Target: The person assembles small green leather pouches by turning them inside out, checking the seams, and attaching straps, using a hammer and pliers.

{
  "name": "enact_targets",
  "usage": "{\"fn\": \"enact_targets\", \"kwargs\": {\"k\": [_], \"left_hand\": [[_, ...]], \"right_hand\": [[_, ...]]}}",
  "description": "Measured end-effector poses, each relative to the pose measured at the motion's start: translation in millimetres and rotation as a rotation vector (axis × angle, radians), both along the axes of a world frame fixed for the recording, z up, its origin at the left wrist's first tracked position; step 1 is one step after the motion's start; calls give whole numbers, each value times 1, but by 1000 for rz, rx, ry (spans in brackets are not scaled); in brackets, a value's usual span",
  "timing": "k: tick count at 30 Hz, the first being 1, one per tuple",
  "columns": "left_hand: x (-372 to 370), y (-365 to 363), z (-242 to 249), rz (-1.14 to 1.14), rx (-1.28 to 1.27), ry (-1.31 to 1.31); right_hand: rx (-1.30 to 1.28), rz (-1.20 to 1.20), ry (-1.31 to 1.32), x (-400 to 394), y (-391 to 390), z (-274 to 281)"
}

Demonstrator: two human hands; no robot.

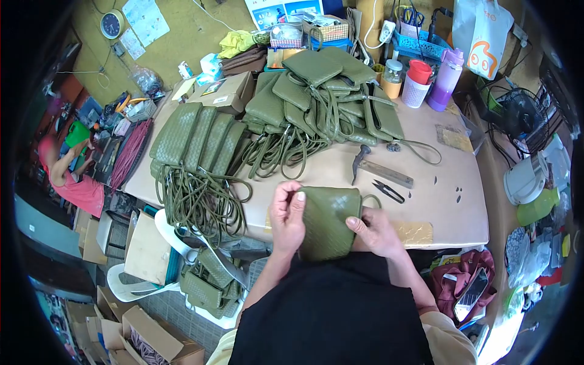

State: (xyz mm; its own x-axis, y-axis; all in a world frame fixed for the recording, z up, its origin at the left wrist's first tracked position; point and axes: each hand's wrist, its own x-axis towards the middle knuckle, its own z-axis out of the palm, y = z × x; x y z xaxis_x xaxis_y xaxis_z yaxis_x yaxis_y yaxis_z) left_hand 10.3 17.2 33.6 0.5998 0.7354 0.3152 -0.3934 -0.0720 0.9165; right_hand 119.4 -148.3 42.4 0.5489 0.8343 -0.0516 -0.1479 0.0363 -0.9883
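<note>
An olive-green woven pouch (331, 219) is held upright between my hands at the front edge of the table. My left hand (288, 216) pinches its upper left corner, thumb in front. My right hand (376, 231) grips its right side, with the thumb on the front face; a thin green strap shows just behind it. Beyond the pouch lie a hammer (360, 159), a flat bar (387, 174) and black thread snips (388, 191). To the left stands a row of similar woven pouches (190, 137), their cord straps (201, 204) hanging over the table edge.
A heap of green pouches (328, 97) covers the table's back. Behind it on the right stand a red-lidded cup (417, 84) and a purple bottle (446, 80). More pouches lie on a white chair (125, 286) at lower left. Another person in a pink top (82, 193) works at far left.
</note>
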Motion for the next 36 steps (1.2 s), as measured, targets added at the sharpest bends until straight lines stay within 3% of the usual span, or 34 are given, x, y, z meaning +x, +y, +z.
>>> {"fn": "enact_targets", "kwargs": {"k": [2, 3, 4, 6, 7, 8, 10, 11, 15, 18, 22, 24, 25, 27, 28, 30, 36], "left_hand": [[-4, 4, 12, 28, 29, -30], [-6, 5, 16, 26, 106, 35], [-9, 2, 20, 20, 179, 103], [-6, -14, 24, -101, 333, 149], [-3, -19, 27, -101, 362, 128], [-2, -23, 31, -102, 393, 106], [-9, -17, 40, -104, 455, 210], [-11, -16, 41, -99, 510, 322], [-16, -16, 38, 1, 651, 312], [-13, -19, 36, -7, 715, 327], [-9, -28, 38, -2, 801, 337], [-11, -25, 39, -66, 796, 379], [-12, -23, 43, -65, 797, 378], [-16, -23, 52, -64, 614, 388], [-15, -21, 49, -60, 613, 389], [-14, -16, 37, -35, 773, 294], [-13, -22, 39, 130, 730, 256]], "right_hand": [[-288, -181, -558, 1, -12, 21], [-131, -470, -931, 4, -12, 29], [-138, -472, -928, 1, -7, 42], [58, -561, -1309, -5, 9, 69], [72, -196, -1212, 3, 11, 61], [68, -200, -1213, 2, 13, 50], [143, -160, -603, -2, 19, 27], [224, -158, -486, -3, 20, 17], [139, -72, -470, -5, 22, 15], [124, -141, -824, -7, 25, 35], [87, -199, -790, -9, 27, 19], [18, -142, -490, -9, 26, 10], [19, -143, -491, -6, 27, 4], [261, -124, -193, -2, 25, -4], [261, -120, -193, 0, 24, -1], [181, -74, -393, 3, 20, 10], [80, -182, -635, 1, 15, 29]]}}
